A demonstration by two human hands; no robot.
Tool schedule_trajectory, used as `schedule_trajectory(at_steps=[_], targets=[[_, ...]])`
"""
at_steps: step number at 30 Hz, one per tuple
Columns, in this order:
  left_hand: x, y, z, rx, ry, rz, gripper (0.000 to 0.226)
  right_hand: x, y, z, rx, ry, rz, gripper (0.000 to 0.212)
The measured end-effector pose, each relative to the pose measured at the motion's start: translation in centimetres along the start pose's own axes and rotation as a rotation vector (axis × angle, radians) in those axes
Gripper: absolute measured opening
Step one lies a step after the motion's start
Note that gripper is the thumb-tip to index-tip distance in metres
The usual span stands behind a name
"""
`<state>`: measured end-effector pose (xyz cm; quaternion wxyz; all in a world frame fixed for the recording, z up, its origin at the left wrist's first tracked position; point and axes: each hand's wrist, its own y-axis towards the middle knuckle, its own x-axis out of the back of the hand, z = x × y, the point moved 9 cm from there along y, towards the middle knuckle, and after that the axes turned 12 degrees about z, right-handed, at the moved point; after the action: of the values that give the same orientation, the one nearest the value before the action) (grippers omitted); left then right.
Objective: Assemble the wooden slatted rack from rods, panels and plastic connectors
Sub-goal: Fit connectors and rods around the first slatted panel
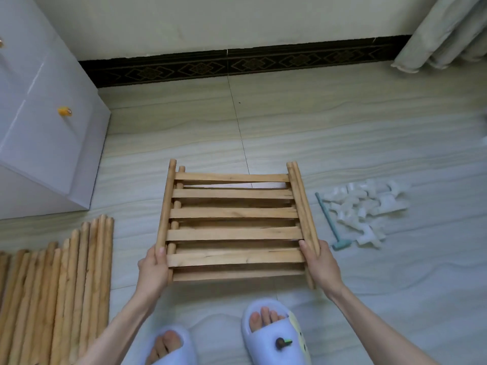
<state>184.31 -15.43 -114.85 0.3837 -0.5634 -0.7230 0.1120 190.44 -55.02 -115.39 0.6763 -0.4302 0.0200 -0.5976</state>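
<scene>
Barely started: left hand point(152, 270) and right hand point(320, 262) grip stacked slatted panels point(234, 214) by side rails; rods point(66, 285), plastic connectors point(361, 209), mallet point(332, 223) unused.

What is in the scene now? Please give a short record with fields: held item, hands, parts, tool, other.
held item: stack of slatted panels, held over the floor
hands: left hand grips the stack's left side rod; right hand grips the right side rods
parts: loose wooden rods at left; white plastic connectors at right
tool: small green mallet beside the connectors
other: white cabinet, curtain, slippers
</scene>
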Motion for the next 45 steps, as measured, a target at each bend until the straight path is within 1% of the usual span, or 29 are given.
schedule_trajectory(at_steps=[3,6,9,11,13,15,17,19,23,27,29,32,34,36,38,40,41,43,45], targets=[[-0.1,-1.3,-6.3,-0.134,0.075,0.008,0.034,3.3,-2.7,0.5,0.043,0.106,-0.116,0.042],[-3.1,-3.4,-13.6,-0.253,0.208,0.105,0.037,9.2,-5.5,-0.3,0.068,0.225,-0.261,0.042],[-8.1,-6.0,-20.8,-0.350,0.308,0.255,0.035,15.7,-8.3,-2.7,0.051,0.323,-0.401,0.047],[-11.8,-8.2,-24.7,-0.399,0.350,0.323,0.034,19.5,-10.4,-5.1,0.034,0.369,-0.485,0.051],[-16.0,-10.4,-27.6,-0.450,0.384,0.382,0.033,22.8,-12.6,-8.1,0.013,0.418,-0.572,0.051],[-20.1,-12.6,-28.9,-0.502,0.404,0.426,0.031,25.0,-14.8,-11.3,-0.041,0.448,-0.638,0.049],[-24.5,-13.7,-29.0,-0.561,0.387,0.499,0.030,26.5,-16.8,-14.9,-0.105,0.482,-0.708,0.047],[-28.7,-13.9,-27.6,-0.590,0.383,0.554,0.031,26.9,-18.2,-18.8,-0.178,0.499,-0.755,0.047],[-35.7,-13.0,-22.5,-0.519,0.384,0.645,0.030,26.1,-19.5,-26.1,-0.323,0.487,-0.787,0.059],[-40.5,-11.7,-18.2,-0.462,0.425,0.709,0.026,24.3,-20.1,-31.5,-0.468,0.485,-0.778,0.055],[-42.5,-11.2,-16.4,-0.418,0.452,0.746,0.025,23.8,-20.4,-32.9,-0.511,0.492,-0.790,0.057],[-44.9,-10.4,-14.3,-0.323,0.472,0.794,0.032,23.0,-20.9,-34.3,-0.571,0.496,-0.810,0.071],[-45.8,-10.4,-13.9,-0.303,0.479,0.798,0.033,22.6,-21.3,-35.0,-0.598,0.515,-0.822,0.078],[-46.2,-11.1,-14.5,-0.306,0.495,0.815,0.032,22.3,-21.5,-35.7,-0.614,0.542,-0.833,0.080],[-46.4,-11.7,-15.2,-0.318,0.519,0.814,0.030,22.0,-21.3,-36.3,-0.628,0.561,-0.811,0.073],[-46.3,-12.3,-15.9,-0.323,0.561,0.808,0.023,21.8,-20.9,-36.6,-0.649,0.535,-0.774,0.056],[-46.1,-12.5,-16.1,-0.315,0.567,0.803,0.018,21.7,-20.7,-36.6,-0.660,0.498,-0.756,0.053],[-45.9,-13.0,-16.6,-0.317,0.561,0.790,0.015,21.6,-20.3,-36.4,-0.691,0.414,-0.717,0.055],[-45.6,-13.7,-17.6,-0.367,0.546,0.745,0.018,21.5,-20.0,-36.3,-0.736,0.360,-0.696,0.056]])
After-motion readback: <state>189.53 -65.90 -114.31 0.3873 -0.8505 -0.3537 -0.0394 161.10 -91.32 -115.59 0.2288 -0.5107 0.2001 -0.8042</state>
